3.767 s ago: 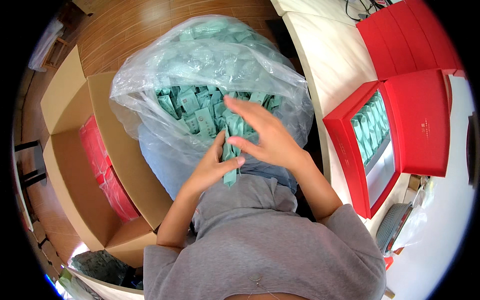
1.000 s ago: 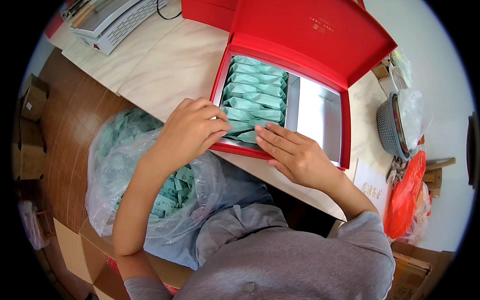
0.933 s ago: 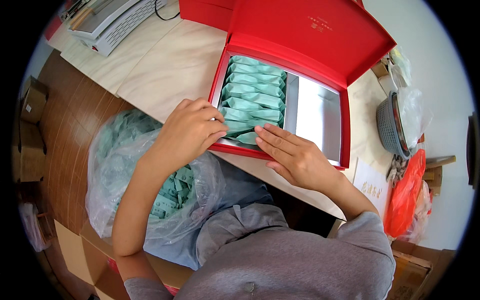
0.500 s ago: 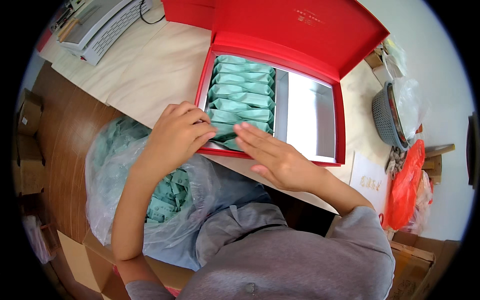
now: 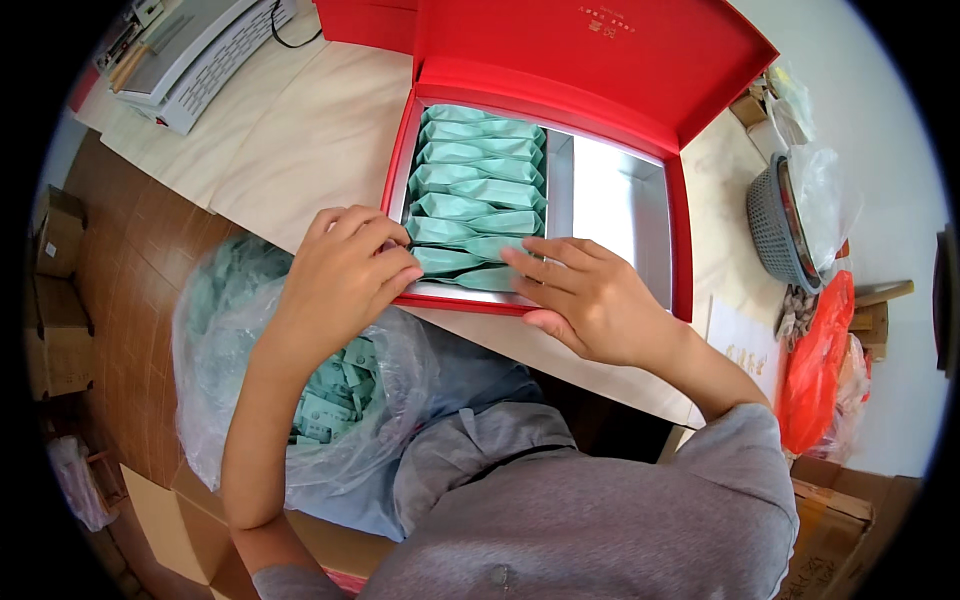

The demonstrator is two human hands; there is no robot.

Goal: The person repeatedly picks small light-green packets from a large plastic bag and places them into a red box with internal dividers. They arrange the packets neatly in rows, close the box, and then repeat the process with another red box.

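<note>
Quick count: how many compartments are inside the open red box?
2: the left compartment, holding a row of green packets, and the right compartment, across the silver divider. The right hand covers part of the divider; no other compartment shows.

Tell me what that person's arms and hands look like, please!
The left hand and right hand wear no gloves. The left forearm and right forearm are bare too, with no watch or bracelet in sight. Up top are short grey sleeves: the left sleeve shows only partly, the right sleeve more.
</note>
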